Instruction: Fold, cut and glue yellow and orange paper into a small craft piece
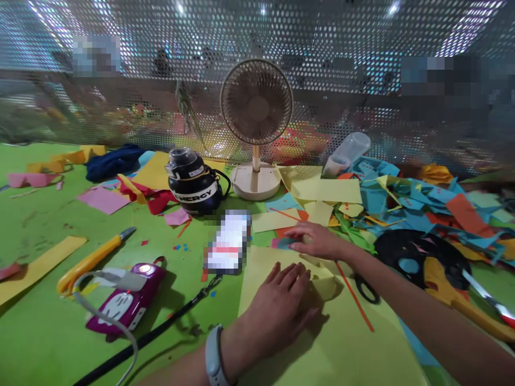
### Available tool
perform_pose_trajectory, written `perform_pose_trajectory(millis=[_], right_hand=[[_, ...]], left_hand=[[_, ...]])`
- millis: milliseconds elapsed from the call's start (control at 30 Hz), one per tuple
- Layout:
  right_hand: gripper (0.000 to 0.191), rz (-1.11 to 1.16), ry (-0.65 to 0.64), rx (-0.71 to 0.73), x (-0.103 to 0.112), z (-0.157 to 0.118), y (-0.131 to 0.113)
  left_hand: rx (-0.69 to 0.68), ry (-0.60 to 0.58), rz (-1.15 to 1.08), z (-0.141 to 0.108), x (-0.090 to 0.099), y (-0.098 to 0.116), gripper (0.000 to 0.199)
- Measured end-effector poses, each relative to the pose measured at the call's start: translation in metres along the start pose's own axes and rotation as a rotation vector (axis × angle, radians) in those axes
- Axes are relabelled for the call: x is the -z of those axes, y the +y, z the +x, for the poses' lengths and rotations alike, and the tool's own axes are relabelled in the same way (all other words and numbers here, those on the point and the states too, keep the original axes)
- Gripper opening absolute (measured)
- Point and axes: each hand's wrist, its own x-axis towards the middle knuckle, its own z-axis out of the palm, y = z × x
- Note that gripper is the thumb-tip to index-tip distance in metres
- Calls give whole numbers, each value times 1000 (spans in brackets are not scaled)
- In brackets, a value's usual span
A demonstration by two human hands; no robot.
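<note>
My left hand [277, 305], with a pale band on its wrist, lies palm down with fingers slightly apart on a large yellow paper sheet [341, 354]. My right hand [316, 241] reaches over the sheet's upper part, fingers extended and bent a little, near a small blue paper piece [285, 244]. A folded or curled yellow piece [328, 284] sits between and below the hands. An orange strip [354, 295] lies across the sheet beside my right forearm. Nothing is visibly gripped by either hand, though the right fingertips partly hide the scraps beneath them.
A phone [228, 241] lies left of the sheet, on a cord. Behind stand a fan [256, 102] and a black bottle [195, 185]. Yellow-handled scissors [90, 262] and a purple device [126, 300] are at left. Blue and orange scraps [418, 201] and a black disc [388, 246] lie right.
</note>
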Motion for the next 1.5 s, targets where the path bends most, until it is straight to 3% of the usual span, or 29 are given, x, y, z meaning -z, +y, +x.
perform_pose_trajectory(millis=[133, 267, 367, 500, 767, 1000, 1200, 1367, 1500], right_hand=[[45, -255, 47, -59, 3, -17, 20], [55, -529, -42, -236, 11, -33, 35], [54, -592, -85, -304, 17, -41, 42], [48, -614, -46, -355, 19, -41, 49], [41, -581, 79, -441, 19, -27, 52], [27, -437, 164, -354, 17, -24, 30], [29, -266, 80, -279, 8, -24, 14], [31, -153, -21, -260, 17, -22, 14], [28, -102, -31, -215, 23, -21, 14]], left_hand=[[7, -9, 1, 1, 0, -1, 54], [26, -26, 12, 1, -1, -1, 54], [27, -55, 34, 1, 0, -1, 54], [15, -112, 69, 3, 3, -1, 56], [-32, -163, 36, 3, 5, -10, 68], [-84, -120, 2, 5, 5, -9, 66], [-105, -147, 5, 1, 8, 4, 73], [-112, -188, 21, -2, 12, 11, 76], [-114, -250, 54, -3, 13, 16, 77]])
